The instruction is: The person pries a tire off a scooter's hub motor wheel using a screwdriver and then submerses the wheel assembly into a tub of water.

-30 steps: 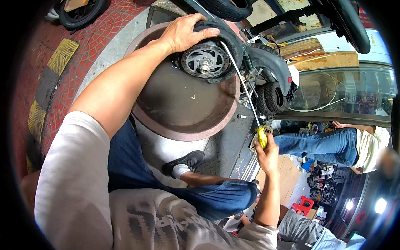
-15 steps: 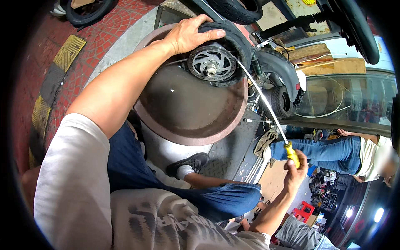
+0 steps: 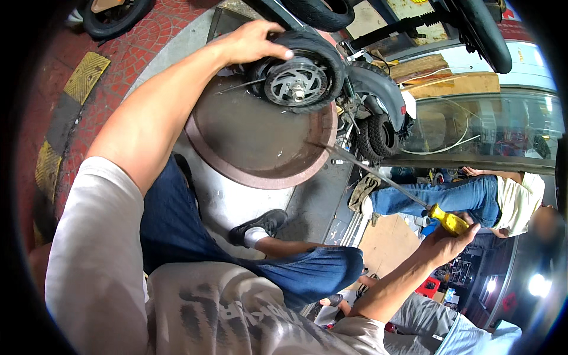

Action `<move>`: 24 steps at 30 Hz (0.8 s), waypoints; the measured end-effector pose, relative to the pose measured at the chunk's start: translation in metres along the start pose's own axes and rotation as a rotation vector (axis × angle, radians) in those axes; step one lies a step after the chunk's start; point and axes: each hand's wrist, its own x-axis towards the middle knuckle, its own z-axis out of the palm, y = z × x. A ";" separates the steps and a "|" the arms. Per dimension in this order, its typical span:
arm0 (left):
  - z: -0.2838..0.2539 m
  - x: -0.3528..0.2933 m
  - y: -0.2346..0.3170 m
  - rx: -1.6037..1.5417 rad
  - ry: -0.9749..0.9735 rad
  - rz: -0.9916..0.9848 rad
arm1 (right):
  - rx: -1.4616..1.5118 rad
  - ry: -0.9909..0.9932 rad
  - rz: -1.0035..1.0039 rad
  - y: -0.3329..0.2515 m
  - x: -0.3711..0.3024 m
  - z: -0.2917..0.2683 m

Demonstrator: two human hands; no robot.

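Note:
My left hand (image 3: 254, 42) grips the top of a small black-tyred wheel (image 3: 322, 50), fingers over the tread and thumb along the side. The wheel leans in a round basin (image 3: 260, 177) of murky water. A slotted brake disc (image 3: 296, 84) and a protruding axle face me. To the left of the disc, a thin metal rod (image 3: 236, 87) sticks out from the wheel. My right hand (image 3: 444, 245) is closed around the yellow handle of a long screwdriver (image 3: 448, 220). Its shaft is smeared by motion, its tip over the basin's right rim and apart from the wheel.
Beyond the basin stands a scooter with a grey fender (image 3: 378, 86) and knobbly tyres (image 3: 378, 136). Loose tyres (image 3: 121, 21) lie at far left, near a yellow-black ramp strip (image 3: 86, 77). Another person in jeans (image 3: 438, 198) is at right. My shoe (image 3: 260, 226) is beside the basin.
My right hand has drawn the screwdriver away from the wheel, rightward and nearer me; before, its tip was at the tyre's edge. My left hand stays on the wheel. The view has shifted slightly.

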 end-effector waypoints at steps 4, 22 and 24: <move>0.009 0.006 0.054 0.438 0.047 0.121 | 0.585 -0.189 0.268 -0.019 0.025 0.009; 0.003 0.008 0.031 0.154 0.036 0.091 | 0.803 -0.454 -0.179 -0.076 0.011 0.166; 0.008 0.009 0.033 0.094 0.035 0.039 | 0.789 -0.431 -0.192 -0.075 0.005 0.172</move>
